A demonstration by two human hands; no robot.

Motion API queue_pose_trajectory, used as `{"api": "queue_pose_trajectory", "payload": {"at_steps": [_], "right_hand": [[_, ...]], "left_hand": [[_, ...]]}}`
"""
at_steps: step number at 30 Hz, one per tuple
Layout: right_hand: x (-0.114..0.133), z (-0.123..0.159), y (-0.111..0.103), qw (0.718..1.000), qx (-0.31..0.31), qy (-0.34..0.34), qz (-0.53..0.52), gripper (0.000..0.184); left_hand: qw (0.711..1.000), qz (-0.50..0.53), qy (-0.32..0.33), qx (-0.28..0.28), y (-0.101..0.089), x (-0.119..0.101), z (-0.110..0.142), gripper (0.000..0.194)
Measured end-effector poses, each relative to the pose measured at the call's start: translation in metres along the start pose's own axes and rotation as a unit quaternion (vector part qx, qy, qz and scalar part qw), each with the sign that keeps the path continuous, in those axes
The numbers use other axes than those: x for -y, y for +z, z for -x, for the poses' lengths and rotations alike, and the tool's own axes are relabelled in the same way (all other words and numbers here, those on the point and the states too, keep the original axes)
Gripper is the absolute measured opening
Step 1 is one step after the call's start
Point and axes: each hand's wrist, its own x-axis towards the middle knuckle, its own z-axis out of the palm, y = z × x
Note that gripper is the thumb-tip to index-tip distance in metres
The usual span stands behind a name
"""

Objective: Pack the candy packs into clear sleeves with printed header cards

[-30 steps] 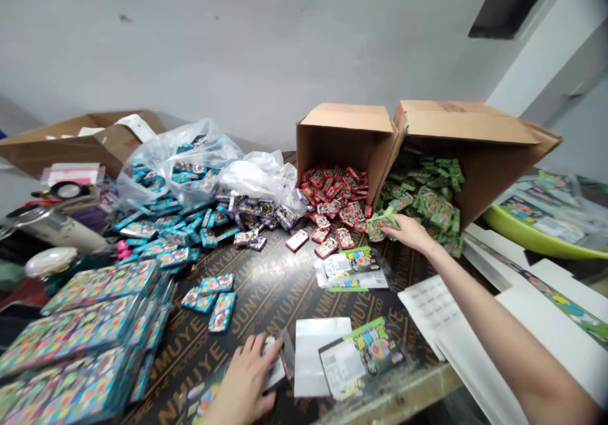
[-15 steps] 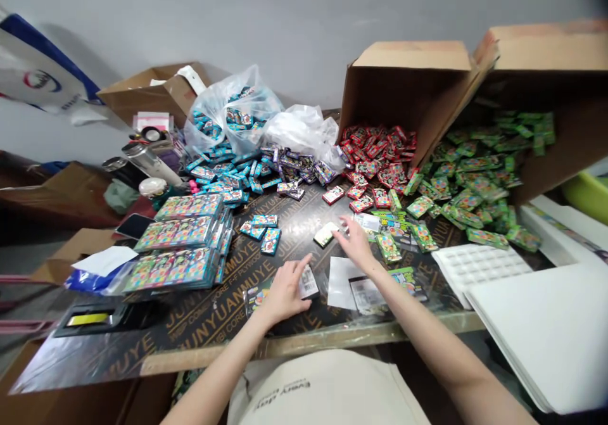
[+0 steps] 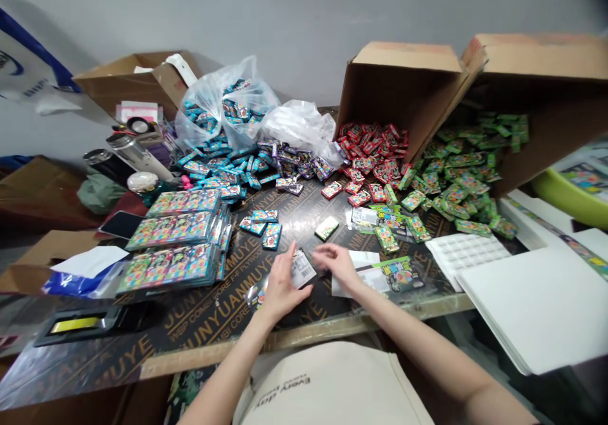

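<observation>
The printed packet (image 3: 302, 270) lies flat on the black tabletop (image 3: 204, 325), near its front edge and partly under the left hand (image 3: 277, 290). The left hand is palm down, its thumb and index finger spread wide. The right hand (image 3: 339, 264) is beside the packet's right end, its fingers bunched narrowly; blur prevents telling whether they grip film.

Risk 1: the packet may skew or slide if the right hand pulls at its end while the left bears down too lightly; the surface looks smooth. Risk 2: the film may crease or tear if pinched off-center. Risk 3: the light-faced box (image 3: 327, 228), just beyond the right fingers, may be knocked aside by a wide sweep. Risk 4: the right wrist may drag the neighboring printed bag (image 3: 401, 274).

Orientation: the packet's long axis runs left to right, slightly oblique, with the barcode end pointing right and away from the person. Which end is open cannot be told.
</observation>
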Motion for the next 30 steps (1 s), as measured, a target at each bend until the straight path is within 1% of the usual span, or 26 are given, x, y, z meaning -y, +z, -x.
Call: {"api": "queue_pose_trajectory", "payload": {"at_steps": [1, 2, 3, 4, 5, 6, 7, 9, 10, 12, 14, 16, 19, 20, 21, 22, 23, 24, 25, 26, 27, 28, 29, 30], "right_hand": [[0.005, -0.011, -0.007, 0.994, -0.047, -0.063, 0.083, 0.047], [0.009, -0.022, -0.014, 0.973, -0.095, -0.118, 0.172, 0.054], [0.012, -0.034, -0.021, 0.945, -0.13, -0.154, 0.257, 0.062], [0.015, -0.044, -0.027, 0.917, -0.145, -0.171, 0.33, 0.069], [0.016, -0.052, -0.031, 0.895, -0.141, -0.175, 0.387, 0.073], [0.017, -0.058, -0.034, 0.881, -0.124, -0.176, 0.421, 0.074], [0.017, -0.06, -0.034, 0.875, -0.102, -0.184, 0.436, 0.073], [0.018, -0.056, -0.032, 0.87, -0.051, -0.229, 0.433, 0.071], [0.019, -0.049, -0.029, 0.865, -0.02, -0.261, 0.428, 0.072], [0.02, -0.031, -0.023, 0.844, 0.058, -0.315, 0.431, 0.071], [0.022, -0.012, -0.019, 0.821, 0.137, -0.333, 0.443, 0.07], [0.025, 0.002, -0.018, 0.811, 0.202, -0.332, 0.437, 0.071], [0.031, 0.009, -0.021, 0.821, 0.282, -0.33, 0.37, 0.073], [0.033, 0.008, -0.022, 0.829, 0.302, -0.325, 0.34, 0.072], [0.036, 0.007, -0.022, 0.845, 0.305, -0.316, 0.305, 0.071], [0.038, 0.005, -0.021, 0.872, 0.285, -0.3, 0.263, 0.069], [0.039, 0.003, -0.017, 0.906, 0.243, -0.276, 0.209, 0.069], [0.041, 0.001, -0.011, 0.941, 0.186, -0.244, 0.141, 0.069], [0.042, 0.0, -0.003, 0.969, 0.126, -0.205, 0.063, 0.07], [0.043, -0.001, 0.007, 0.984, 0.077, -0.161, -0.017, 0.071], [0.045, -0.002, 0.018, 0.988, 0.046, -0.117, -0.09, 0.069], [0.046, -0.004, 0.029, 0.985, 0.024, -0.078, -0.152, 0.065], [0.048, -0.005, 0.039, 0.979, 0.0, -0.048, -0.2, 0.058], [0.051, -0.008, 0.048, 0.971, -0.029, -0.026, -0.234, 0.05]], "left_hand": [[1.0, -0.009, -0.003, 0.001, -0.002, 0.004, -0.001, 0.091], [1.0, -0.019, -0.002, 0.008, -0.003, 0.009, -0.001, 0.092], [0.999, -0.03, 0.001, 0.022, -0.004, 0.014, -0.002, 0.093], [0.998, -0.041, 0.005, 0.039, -0.004, 0.018, -0.001, 0.094], [0.997, -0.053, 0.007, 0.057, -0.003, 0.022, -0.001, 0.095], [0.995, -0.067, 0.005, 0.071, -0.002, 0.025, 0.0, 0.095], [0.994, -0.082, -0.001, 0.078, 0.0, 0.028, 0.001, 0.095], [0.991, -0.108, -0.026, 0.076, 0.001, 0.033, 0.004, 0.093], [0.99, -0.114, -0.037, 0.071, 0.0, 0.035, 0.005, 0.092], [0.991, -0.111, -0.048, 0.059, -0.002, 0.038, 0.006, 0.095], [0.993, -0.097, -0.034, 0.054, -0.006, 0.038, 0.007, 0.099], [0.995, -0.08, -0.004, 0.057, -0.009, 0.036, 0.008, 0.103], [0.996, -0.045, 0.04, 0.07, -0.013, 0.029, 0.007, 0.105], [0.996, -0.034, 0.045, 0.069, -0.015, 0.027, 0.006, 0.104], [0.997, -0.025, 0.041, 0.055, -0.017, 0.025, 0.004, 0.102], [0.999, -0.016, 0.026, 0.028, -0.019, 0.023, 0.0, 0.1], [1.0, -0.004, 0.002, -0.012, -0.02, 0.022, -0.004, 0.099], [0.998, 0.015, -0.028, -0.063, -0.022, 0.021, -0.009, 0.098], [0.99, 0.045, -0.063, -0.116, -0.022, 0.02, -0.014, 0.097], [0.978, 0.09, -0.097, -0.163, -0.022, 0.019, -0.019, 0.093], [0.96, 0.151, -0.129, -0.198, -0.02, 0.017, -0.023, 0.087], [0.937, 0.225, -0.155, -0.217, -0.016, 0.014, -0.027, 0.076], [0.907, 0.307, -0.177, -0.226, -0.012, 0.01, -0.03, 0.064], [0.868, 0.392, -0.198, -0.231, -0.006, 0.006, -0.031, 0.052]]}}
